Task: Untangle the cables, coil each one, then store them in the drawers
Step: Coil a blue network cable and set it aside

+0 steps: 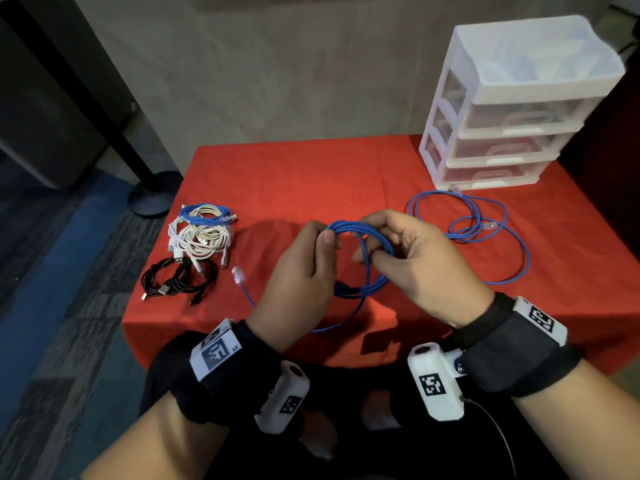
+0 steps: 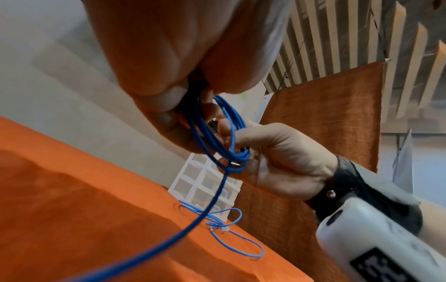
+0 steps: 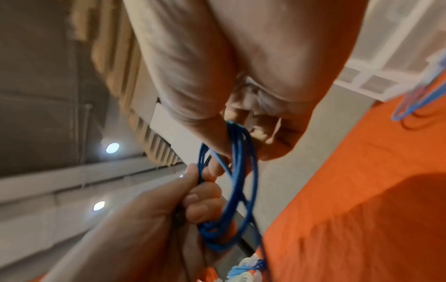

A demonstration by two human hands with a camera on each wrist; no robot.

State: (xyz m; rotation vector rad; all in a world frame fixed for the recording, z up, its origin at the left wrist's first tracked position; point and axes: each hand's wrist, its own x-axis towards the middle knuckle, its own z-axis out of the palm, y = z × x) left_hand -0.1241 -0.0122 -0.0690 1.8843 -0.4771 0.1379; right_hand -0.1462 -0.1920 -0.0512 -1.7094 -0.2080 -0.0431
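Observation:
A blue cable coil hangs above the red table between both hands. My left hand grips its left side, thumb pressed on the loops. My right hand pinches the coil's right side with curled fingers. The cable's loose tail trails down over the table's front edge, and its clear plug lies on the cloth to the left. A second blue cable lies loosely spread on the cloth at the right. The white drawer unit stands at the back right with all drawers shut.
At the table's left lie a blue and white coiled bundle, white USB cables and black coiled cables. The red cloth covers the table. A black stand base sits on the floor beyond the left edge.

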